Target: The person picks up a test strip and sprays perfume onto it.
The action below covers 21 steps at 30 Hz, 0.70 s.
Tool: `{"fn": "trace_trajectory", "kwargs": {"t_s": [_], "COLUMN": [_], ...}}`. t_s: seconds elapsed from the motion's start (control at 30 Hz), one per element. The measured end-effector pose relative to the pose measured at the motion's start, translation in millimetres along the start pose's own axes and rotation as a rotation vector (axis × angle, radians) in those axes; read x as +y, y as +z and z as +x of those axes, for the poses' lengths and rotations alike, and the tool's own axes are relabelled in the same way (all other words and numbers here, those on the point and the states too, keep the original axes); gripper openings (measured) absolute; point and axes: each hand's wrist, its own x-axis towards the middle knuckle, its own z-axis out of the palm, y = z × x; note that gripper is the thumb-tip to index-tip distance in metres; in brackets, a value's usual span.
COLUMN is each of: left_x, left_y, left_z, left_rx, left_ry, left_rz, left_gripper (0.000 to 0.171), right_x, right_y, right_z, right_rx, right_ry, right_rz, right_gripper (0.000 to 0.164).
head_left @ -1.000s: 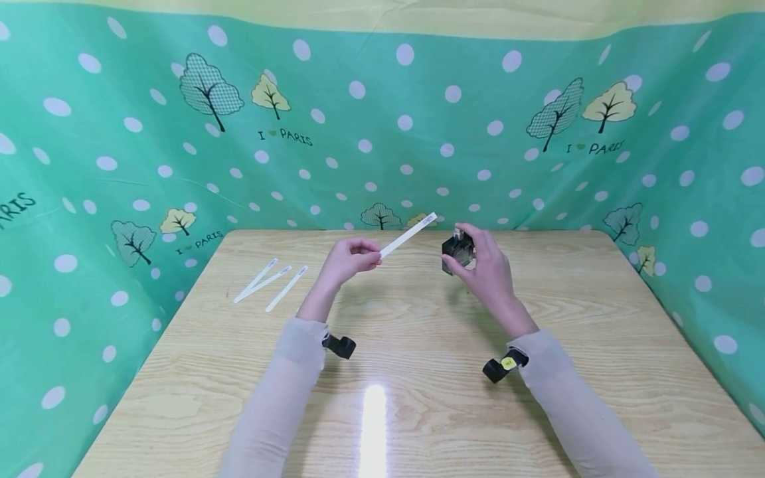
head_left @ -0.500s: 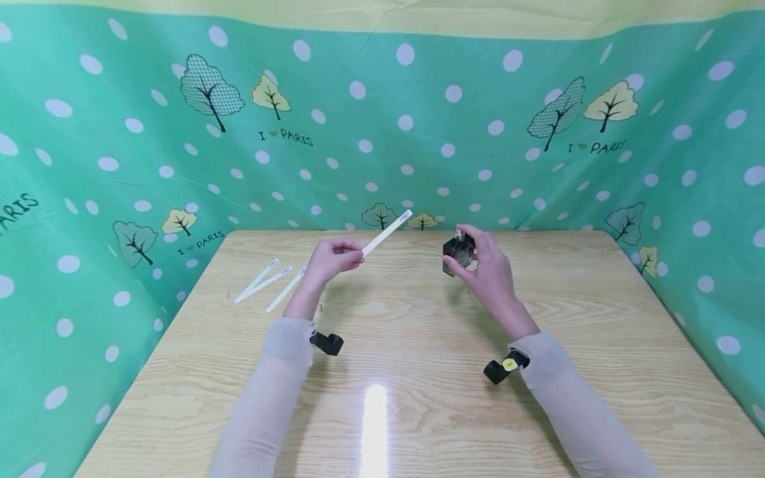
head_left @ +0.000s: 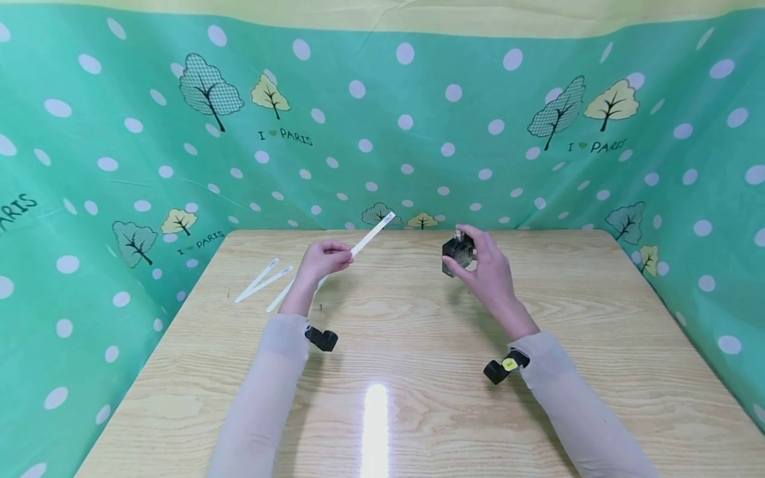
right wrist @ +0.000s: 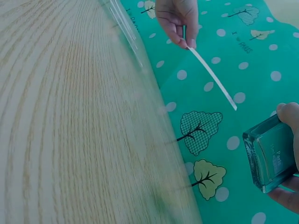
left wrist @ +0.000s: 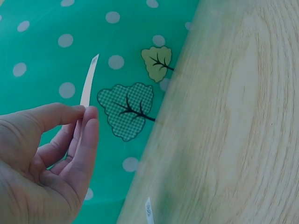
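Observation:
My left hand (head_left: 323,261) pinches a white perfume test strip (head_left: 372,235) between thumb and fingertips. The strip slants up and to the right, its printed end uppermost; in the left wrist view the strip (left wrist: 88,86) bows slightly. Across from it, my right hand (head_left: 489,275) grips a dark glass perfume bottle (head_left: 454,255), thumb on the near side and index finger over the spray top. Lettering shows on the bottle (right wrist: 273,154) in the right wrist view. A gap separates strip and bottle, both held above the table's far part.
Several more test strips (head_left: 255,281) lie on the wooden table (head_left: 418,352) at the left, one partly behind my left wrist. A green dotted cloth (head_left: 382,159) hangs along the back and both sides. Each wrist carries a small black camera (head_left: 323,339).
My left hand has moved left with the test strip, away from the bottle, and now covers part of a strip on the table. My right hand and the perfume bottle have stayed put.

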Motion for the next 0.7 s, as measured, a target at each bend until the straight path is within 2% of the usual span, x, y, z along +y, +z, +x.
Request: {"fn": "trace_trajectory", "kwargs": {"t_s": [0.43,0.7], "left_x": [-14.8,-23.5], "left_y": [-7.8,-6.6], "left_z": [12.6,14.8], "left_rx": [0.05,0.051], "left_ry": [-0.107,-0.16], "left_rz": [0.003,-0.045], "left_gripper": [0.033,0.034], "right_x": [1,2], "right_y": [3,4], "right_z": [-1,-2], "right_rx": [-0.01,-0.001], "right_ry": [-0.003,0.006], "right_rz": [0.012,0.034], "right_gripper": [0.067,0.066]}}
